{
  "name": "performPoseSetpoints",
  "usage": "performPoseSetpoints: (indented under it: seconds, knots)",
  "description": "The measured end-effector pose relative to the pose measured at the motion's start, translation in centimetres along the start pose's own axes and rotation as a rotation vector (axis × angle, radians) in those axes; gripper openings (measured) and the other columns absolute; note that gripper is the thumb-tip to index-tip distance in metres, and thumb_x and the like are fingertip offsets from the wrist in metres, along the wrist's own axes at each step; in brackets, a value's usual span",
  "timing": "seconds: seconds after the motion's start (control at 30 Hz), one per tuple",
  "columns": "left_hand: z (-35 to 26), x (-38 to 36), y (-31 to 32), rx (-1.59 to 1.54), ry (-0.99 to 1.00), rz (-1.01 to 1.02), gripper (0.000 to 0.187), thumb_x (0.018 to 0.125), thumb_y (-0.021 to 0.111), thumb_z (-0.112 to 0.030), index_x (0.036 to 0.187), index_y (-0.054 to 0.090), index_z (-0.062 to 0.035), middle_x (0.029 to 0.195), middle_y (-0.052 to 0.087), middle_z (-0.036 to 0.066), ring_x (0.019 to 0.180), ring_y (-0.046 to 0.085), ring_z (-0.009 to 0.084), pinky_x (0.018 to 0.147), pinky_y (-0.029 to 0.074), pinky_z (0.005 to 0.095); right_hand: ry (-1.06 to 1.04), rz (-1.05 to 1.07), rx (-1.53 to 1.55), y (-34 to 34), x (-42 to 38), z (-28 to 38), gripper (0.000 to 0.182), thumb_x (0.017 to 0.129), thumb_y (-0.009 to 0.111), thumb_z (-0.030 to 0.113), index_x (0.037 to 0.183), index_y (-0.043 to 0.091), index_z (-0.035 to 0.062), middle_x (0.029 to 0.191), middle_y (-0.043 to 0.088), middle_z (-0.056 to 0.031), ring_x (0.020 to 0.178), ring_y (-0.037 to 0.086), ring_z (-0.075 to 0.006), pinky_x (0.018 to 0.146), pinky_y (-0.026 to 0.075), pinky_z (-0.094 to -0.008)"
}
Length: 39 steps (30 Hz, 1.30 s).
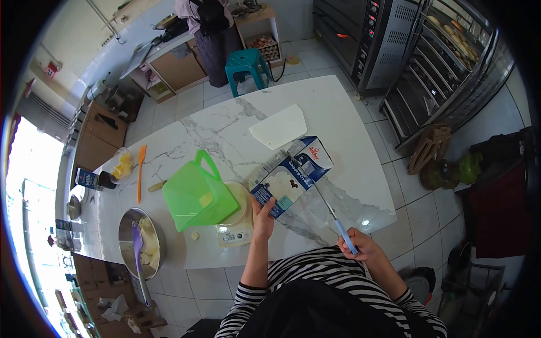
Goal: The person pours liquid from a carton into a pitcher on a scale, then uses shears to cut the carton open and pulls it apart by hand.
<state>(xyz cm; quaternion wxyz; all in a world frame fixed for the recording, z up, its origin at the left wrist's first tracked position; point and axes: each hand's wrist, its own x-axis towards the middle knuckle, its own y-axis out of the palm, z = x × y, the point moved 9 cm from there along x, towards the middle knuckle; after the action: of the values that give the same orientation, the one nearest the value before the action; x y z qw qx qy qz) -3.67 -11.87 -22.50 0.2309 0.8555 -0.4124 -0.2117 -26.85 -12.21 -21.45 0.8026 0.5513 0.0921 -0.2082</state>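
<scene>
My left hand (263, 221) is closed on the lower end of a blue-and-white whipping cream carton (280, 186), which lies tilted over the marble table. My right hand (360, 246) grips the light blue handle of a pair of scissors (336, 221). Their metal blades reach up to the carton's side, near the panel marked Anchor; exactly how they meet the cardboard is hard to make out. Left of the carton, a green plastic pitcher (197, 194) leans over a round container on a kitchen scale (234, 235). A white scraper (280, 127) lies just beyond the carton.
A steel bowl (125, 239) with pale cream and a purple spatula (137, 242) sits at the table's left edge. Farther back are an orange spatula (141, 172) and a bag of yellow pieces (122, 166). A teal stool (247, 66) and another person (211, 42) are beyond the table.
</scene>
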Motion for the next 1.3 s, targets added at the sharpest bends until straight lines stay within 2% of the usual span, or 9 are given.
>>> performPoseSetpoints:
  seconds: [0.17,0.5,0.6,0.67,0.77,0.87,1.03,1.1,1.3]
  knots:
    - [2.0,0.8,-1.1,-0.066,-0.182,-0.035,0.029,0.079,0.052,-0.021,0.104,0.046,-0.0085,0.088,0.058,0.004,0.071,0.058,0.0143,0.052,0.049,0.0277,-0.002,-0.01,-0.1,0.1,-0.2,-0.3,0.008,0.064,0.055,0.002,0.068,0.056,-0.0055,0.061,0.054,-0.0113,0.036,0.036,-0.0059,0.03,0.024,-0.0164]
    - [4.3,0.5,-0.9,-0.206,-0.515,0.004,0.032,0.077,0.053,-0.028,0.103,0.049,-0.009,0.088,0.059,0.004,0.073,0.058,0.0139,0.057,0.049,0.028,-0.063,0.02,-0.336,-0.9,0.3,-1.2,0.016,0.064,0.061,0.011,0.069,0.057,-0.0041,0.066,0.057,-0.0128,0.042,0.046,-0.0086,0.035,0.033,-0.0175]
    - [3.8,0.1,0.3,-0.277,-0.378,-0.072,0.041,0.078,0.053,-0.034,0.108,0.045,-0.0068,0.098,0.055,0.007,0.087,0.055,0.0166,0.072,0.048,0.0311,-0.079,0.098,-0.285,-0.6,0.5,-1.2,0.017,0.064,0.061,0.012,0.069,0.057,-0.0037,0.066,0.057,-0.0121,0.045,0.046,-0.0086,0.038,0.034,-0.0177]
    - [2.8,-0.2,1.7,-0.583,-0.132,-0.049,0.047,0.079,0.05,-0.037,0.11,0.041,-0.0035,0.104,0.05,0.009,0.096,0.05,0.0195,0.087,0.04,0.0351,-0.082,0.088,-0.287,-0.4,0.5,-1.0,0.017,0.064,0.061,0.012,0.069,0.057,-0.0034,0.067,0.057,-0.0117,0.046,0.047,-0.0086,0.038,0.034,-0.0181]
    - [4.4,-2.0,6.1,-0.721,-0.293,0.045,0.044,0.081,0.049,-0.034,0.111,0.039,-0.004,0.106,0.047,0.01,0.098,0.048,0.0215,0.093,0.035,0.0372,-0.076,0.082,-0.297,0.1,0.6,-0.8,0.018,0.064,0.062,0.013,0.07,0.057,-0.0031,0.067,0.057,-0.0112,0.047,0.047,-0.0088,0.04,0.035,-0.0185]
    - [6.6,-1.4,6.5,-0.78,-0.405,0.012,0.034,0.08,0.053,-0.024,0.107,0.041,-0.006,0.099,0.05,0.008,0.093,0.05,0.0207,0.089,0.039,0.0352,-0.055,0.062,-0.34,0.2,0.4,-0.9,0.021,0.065,0.064,0.016,0.07,0.057,-0.0027,0.067,0.057,-0.0108,0.048,0.047,-0.0089,0.041,0.034,-0.0187]
    - [7.6,-0.1,6.2,-0.612,-0.327,-0.067,0.032,0.077,0.056,-0.009,0.105,0.041,-0.0058,0.099,0.051,0.008,0.094,0.05,0.0203,0.088,0.041,0.034,-0.13,0.095,-0.412,0.9,0.1,-0.9,0.026,0.068,0.066,0.022,0.072,0.056,-0.0018,0.065,0.055,-0.0076,0.047,0.045,-0.0078,0.04,0.031,-0.0183]
    - [7.3,-0.2,6.0,-0.567,-0.291,-0.149,0.032,0.075,0.057,-0.004,0.103,0.041,-0.006,0.098,0.052,0.007,0.093,0.051,0.0194,0.087,0.042,0.0338,0.03,0.062,-0.349,0.2,-0.2,-2.2,0.034,0.069,0.067,0.028,0.079,0.054,-0.0018,0.061,0.05,-0.0031,0.046,0.041,-0.0064,0.039,0.027,-0.0175]
    - [5.0,-0.6,4.4,-0.124,0.094,-0.244,0.042,0.07,0.061,0.001,0.107,0.041,-0.0048,0.097,0.049,0.004,0.093,0.047,0.0139,0.083,0.039,0.0274,0.032,0.005,-0.286,2.0,-0.4,-2.7,0.044,0.063,0.065,0.045,0.066,0.048,0.0051,0.059,0.04,0.0022,0.044,0.031,-0.0029,0.037,0.022,-0.016]
